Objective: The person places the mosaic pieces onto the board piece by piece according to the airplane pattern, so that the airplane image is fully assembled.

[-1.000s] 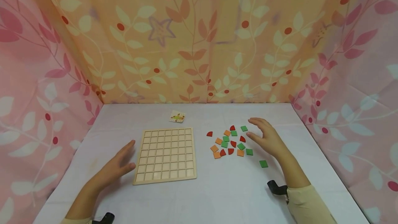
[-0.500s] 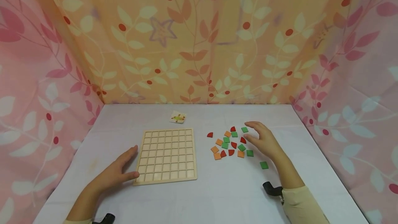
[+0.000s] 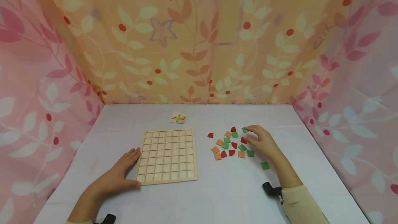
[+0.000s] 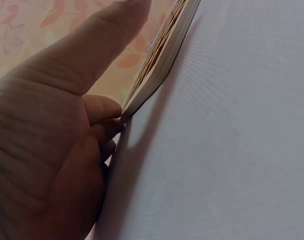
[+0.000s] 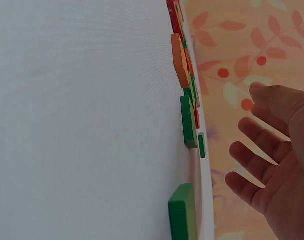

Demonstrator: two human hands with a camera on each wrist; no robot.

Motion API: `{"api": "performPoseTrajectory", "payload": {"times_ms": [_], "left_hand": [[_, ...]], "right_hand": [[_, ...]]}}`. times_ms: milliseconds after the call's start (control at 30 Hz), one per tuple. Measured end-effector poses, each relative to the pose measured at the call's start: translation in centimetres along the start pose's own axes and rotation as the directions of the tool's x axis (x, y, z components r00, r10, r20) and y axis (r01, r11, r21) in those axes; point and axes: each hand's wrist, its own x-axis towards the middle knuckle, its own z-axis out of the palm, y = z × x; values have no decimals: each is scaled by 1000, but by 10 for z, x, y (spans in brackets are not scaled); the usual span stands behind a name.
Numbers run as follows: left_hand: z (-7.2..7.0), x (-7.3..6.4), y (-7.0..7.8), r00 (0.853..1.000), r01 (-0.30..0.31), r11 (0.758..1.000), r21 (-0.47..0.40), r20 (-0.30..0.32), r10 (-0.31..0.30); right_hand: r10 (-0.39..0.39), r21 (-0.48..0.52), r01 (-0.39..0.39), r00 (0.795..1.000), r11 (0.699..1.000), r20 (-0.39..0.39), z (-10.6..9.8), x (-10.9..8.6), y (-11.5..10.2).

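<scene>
A square wooden grid board [image 3: 167, 156] lies on the white table. My left hand [image 3: 115, 175] is at its left side, fingertips touching or very near the left edge and thumb by the near-left corner. In the left wrist view the thumb of that hand [image 4: 66, 80] stretches over the board's rim [image 4: 167, 57]. My right hand [image 3: 265, 145] hovers at the far right of the loose tiles, its fingertips over a green square tile [image 3: 244, 130]. The right wrist view shows that hand [image 5: 279, 155] with fingers spread, holding nothing.
Several orange squares [image 3: 241, 154], green squares [image 3: 242, 147] and red quarter-round pieces [image 3: 231, 152] lie scattered right of the board. One green square [image 3: 265, 165] sits apart, nearer me. Behind the board is a small picture card [image 3: 178, 117]. Patterned cloth walls enclose the table.
My left hand has come nearer me and rightward to the board's left edge. The right hand has moved slightly left and down, over the far green tile. The tiles look unmoved.
</scene>
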Motion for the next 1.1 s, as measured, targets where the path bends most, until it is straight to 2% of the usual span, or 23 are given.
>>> {"api": "performPoseTrajectory", "payload": {"times_ms": [267,433,633,800,1100], "left_hand": [[0,-2,1,1000,-22,999,23,15,22],[0,-2,1,999,-40,999,15,17,40],[2,-2,0,1000,-19,1000,10,13,19],[2,-1,-1,999,-40,999,26,4,40],[2,-1,-1,999,-44,999,28,8,44]], "right_hand": [[57,29,-58,998,998,30,6,1,9],[66,-17,-66,997,998,34,11,3,17],[7,-75,-6,1000,997,20,14,6,23],[-39,-113,40,999,993,8,16,9,26],[-81,-181,79,997,980,-2,21,9,30]]}}
